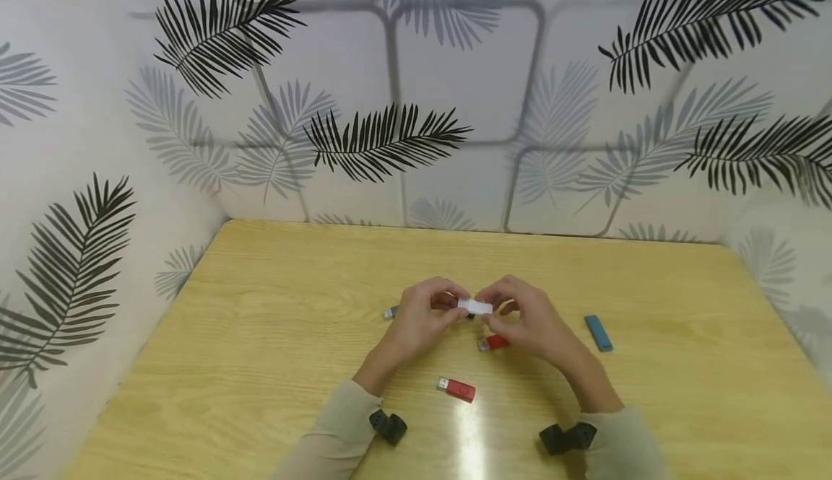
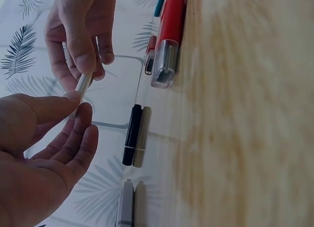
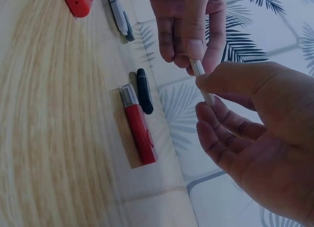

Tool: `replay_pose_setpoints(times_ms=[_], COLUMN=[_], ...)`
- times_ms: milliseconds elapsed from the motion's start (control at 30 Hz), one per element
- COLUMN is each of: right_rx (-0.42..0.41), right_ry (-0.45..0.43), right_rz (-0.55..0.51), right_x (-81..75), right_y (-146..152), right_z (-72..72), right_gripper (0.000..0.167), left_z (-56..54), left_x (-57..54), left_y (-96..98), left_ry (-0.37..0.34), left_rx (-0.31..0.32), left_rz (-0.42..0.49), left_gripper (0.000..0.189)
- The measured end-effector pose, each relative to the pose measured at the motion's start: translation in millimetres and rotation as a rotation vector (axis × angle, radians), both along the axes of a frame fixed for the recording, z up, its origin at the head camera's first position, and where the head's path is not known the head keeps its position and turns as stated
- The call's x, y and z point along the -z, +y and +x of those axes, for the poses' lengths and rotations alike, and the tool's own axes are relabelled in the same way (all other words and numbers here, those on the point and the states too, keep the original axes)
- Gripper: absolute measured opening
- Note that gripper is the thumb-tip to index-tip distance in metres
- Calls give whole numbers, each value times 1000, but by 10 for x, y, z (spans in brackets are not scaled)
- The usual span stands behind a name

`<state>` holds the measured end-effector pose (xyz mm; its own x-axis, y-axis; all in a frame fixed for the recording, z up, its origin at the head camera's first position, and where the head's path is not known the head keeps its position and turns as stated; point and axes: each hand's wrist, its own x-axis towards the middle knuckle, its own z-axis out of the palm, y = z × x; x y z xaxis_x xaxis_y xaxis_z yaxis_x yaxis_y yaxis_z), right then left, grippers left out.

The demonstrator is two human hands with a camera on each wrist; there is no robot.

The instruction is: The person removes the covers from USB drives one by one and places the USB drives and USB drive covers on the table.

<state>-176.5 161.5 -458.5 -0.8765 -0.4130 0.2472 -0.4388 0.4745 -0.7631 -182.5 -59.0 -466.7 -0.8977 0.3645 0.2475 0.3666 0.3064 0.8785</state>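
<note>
Above the table, both hands hold a small white USB stick (image 1: pixel 479 307) between them. My left hand (image 1: pixel 418 319) pinches its left end between thumb and fingers. At the other end, the thumb and fingers of my right hand (image 1: pixel 531 321) grip it. In the left wrist view, the white stick appears edge-on as a thin bar, with the fingertips covering parts of it. Beneath the hands lies a black USB stick (image 3: pixel 143 92), mostly hidden in the head view. A red USB stick (image 1: pixel 494 343) sits below the right hand, partly covered by it.
Another red USB stick (image 1: pixel 458 389) lies nearer the front of the wooden table (image 1: pixel 260 336). To the right is a blue stick (image 1: pixel 598 333). A grey USB stick (image 1: pixel 390 312) shows left of the left hand. A patterned wall (image 1: pixel 442 191) stands behind the table.
</note>
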Motion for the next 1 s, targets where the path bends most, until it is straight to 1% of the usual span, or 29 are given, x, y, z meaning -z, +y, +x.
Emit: replay_pose_setpoints(times_ms=[133, 267, 467, 700, 1000], right_rx=[10, 7, -5, -14, -49], right_ry=[11, 31, 84, 135, 193], right_rz=[0, 10, 6, 4, -4], right_x=[2, -5, -74, -162, -280], right_y=[-19, -35, -35, -31, -36], right_z=[16, 20, 4, 9, 22], right_gripper=[24, 23, 21, 22, 23], left_z=[8, 18, -12, -28, -15], left_x=[9, -13, -58, -126, -252], left_y=[-11, -31, -47, -75, -148], left_ry=[13, 24, 39, 40, 9], left_rx=[15, 24, 30, 55, 92], left_rz=[10, 6, 23, 54, 77], left_gripper=[17, 17, 18, 16, 18])
